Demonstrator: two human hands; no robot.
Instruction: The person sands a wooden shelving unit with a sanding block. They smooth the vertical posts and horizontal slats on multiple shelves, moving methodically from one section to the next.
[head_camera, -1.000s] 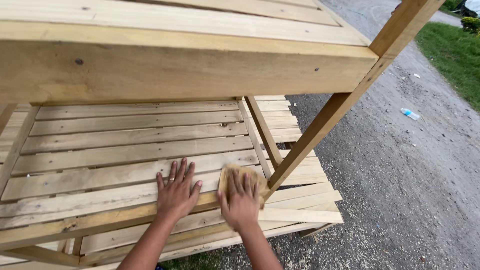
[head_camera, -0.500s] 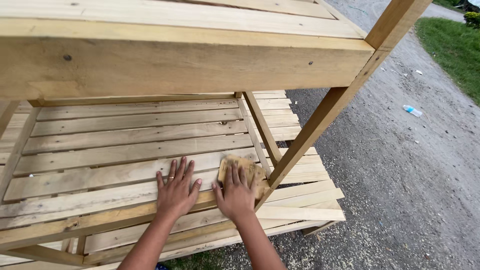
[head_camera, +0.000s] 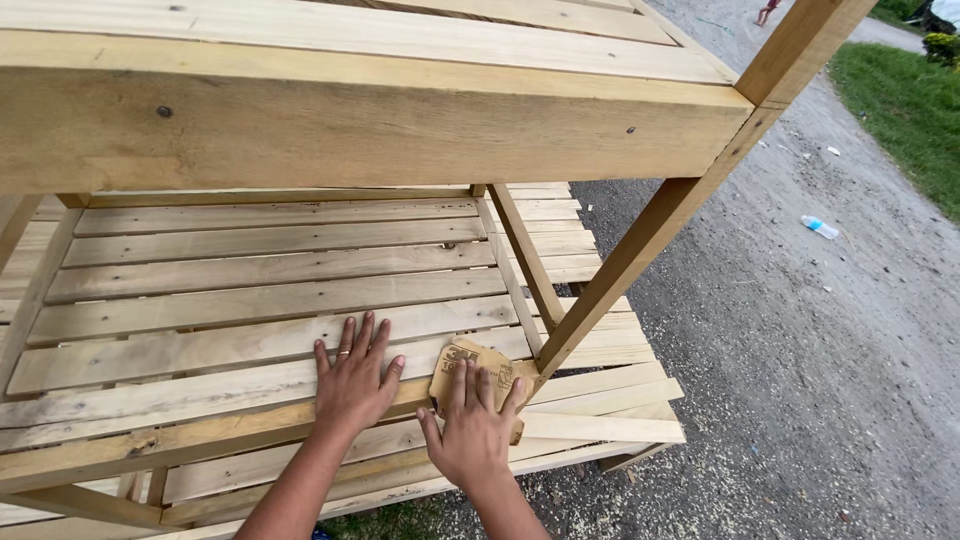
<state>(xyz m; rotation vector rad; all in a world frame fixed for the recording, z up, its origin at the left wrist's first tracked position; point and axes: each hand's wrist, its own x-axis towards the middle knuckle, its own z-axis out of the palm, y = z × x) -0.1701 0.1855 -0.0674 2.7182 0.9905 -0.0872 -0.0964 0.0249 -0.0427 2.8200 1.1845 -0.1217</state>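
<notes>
1. We take the slanted wooden post (head_camera: 640, 250) as our landmark; it rises from the slatted lower shelf (head_camera: 260, 270) up to the thick top beam (head_camera: 370, 120) of the wooden frame.
2. Far to the left of the post, the shelf's pale slats run side by side with narrow gaps between them.
3. Nearer the post, still to its left, our left hand (head_camera: 352, 380) lies flat on the slats, palm down.
4. Its fingers (head_camera: 345, 338) are released and spread wide, grasping nothing; a ring shows on one of them.
5. Just left of the post's foot lies a sheet of sandpaper (head_camera: 480, 365), tan, with its printed backing facing up.
6. Our right hand (head_camera: 470, 435) presses on that sheet from the near side, beside the left hand but apart from it.
7. Its fingers (head_camera: 482, 385) are stretched flat across the sandpaper, holding it against the slat rather than clenching around it.
8. The sheet's far corner almost reaches the post's foot.
9. To the right of the post, gravel ground (head_camera: 800, 380) spreads out.
10. Further right of the post, a plastic bottle (head_camera: 819, 227) lies on the gravel.
11. Beyond it, furthest right, runs a strip of grass (head_camera: 905, 110).
</notes>
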